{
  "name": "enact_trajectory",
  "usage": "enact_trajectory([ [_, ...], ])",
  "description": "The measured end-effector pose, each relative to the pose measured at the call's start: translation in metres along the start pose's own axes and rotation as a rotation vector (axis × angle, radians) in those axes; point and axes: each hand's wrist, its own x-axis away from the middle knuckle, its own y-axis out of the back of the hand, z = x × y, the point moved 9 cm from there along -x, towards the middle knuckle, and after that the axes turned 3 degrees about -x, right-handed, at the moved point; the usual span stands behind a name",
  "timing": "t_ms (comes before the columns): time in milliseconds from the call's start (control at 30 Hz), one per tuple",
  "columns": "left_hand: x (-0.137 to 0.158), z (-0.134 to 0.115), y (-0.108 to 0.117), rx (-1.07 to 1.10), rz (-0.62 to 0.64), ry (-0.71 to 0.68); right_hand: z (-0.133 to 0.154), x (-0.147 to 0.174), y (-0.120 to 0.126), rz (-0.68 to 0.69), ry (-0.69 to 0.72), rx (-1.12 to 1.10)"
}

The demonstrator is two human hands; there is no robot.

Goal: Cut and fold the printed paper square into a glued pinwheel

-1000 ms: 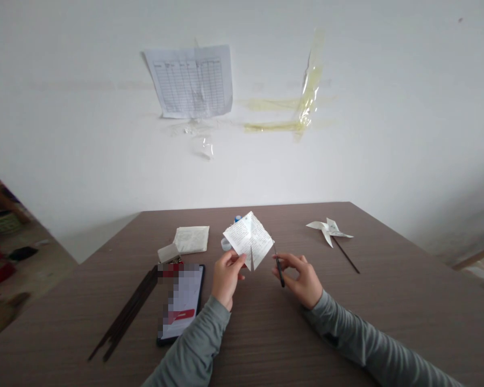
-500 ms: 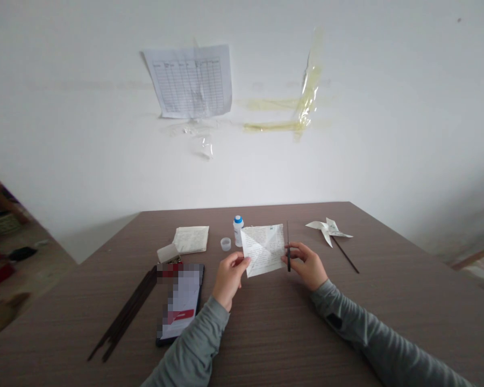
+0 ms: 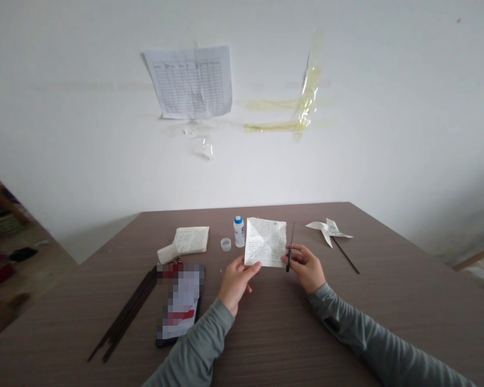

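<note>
Between the thumb and fingers of my left hand is the lower left corner of a square sheet of printed paper, with diagonal creases crossing at its middle. My right hand grips a pair of dark scissors, blades pointing up, just right of the sheet. My right fingertips come close to the paper's lower right corner; whether they touch it I cannot tell. Behind the sheet's left edge stands a small white bottle with a blue cap, and a clear round cap lies beside it.
A paper pinwheel on a dark stick lies at the right. On the left are a stack of paper, a small open box, several dark sticks and a phone. A wall rises behind the table.
The paper has turned and shifted slightly right and up, showing its creases more squarely. My left hand has moved right with it. The scissors lean a little more to the right.
</note>
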Motion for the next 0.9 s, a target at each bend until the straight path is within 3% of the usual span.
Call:
enact_trajectory([
  [200, -0.001, -0.002, 0.002, 0.023, -0.06, -0.02, 0.0, 0.01, -0.015, 0.048, -0.005, -0.008],
  [533, -0.004, -0.006, 0.005, -0.006, -0.034, -0.013, -0.004, 0.006, -0.01, 0.048, -0.033, 0.003],
  [767, -0.002, 0.001, 0.006, 0.064, -0.082, 0.019, -0.005, 0.008, -0.007, -0.037, 0.007, -0.034],
  [900, 0.0, 0.007, -0.001, 0.06, -0.017, 0.044, -0.006, 0.008, -0.004, -0.07, 0.037, -0.012],
])
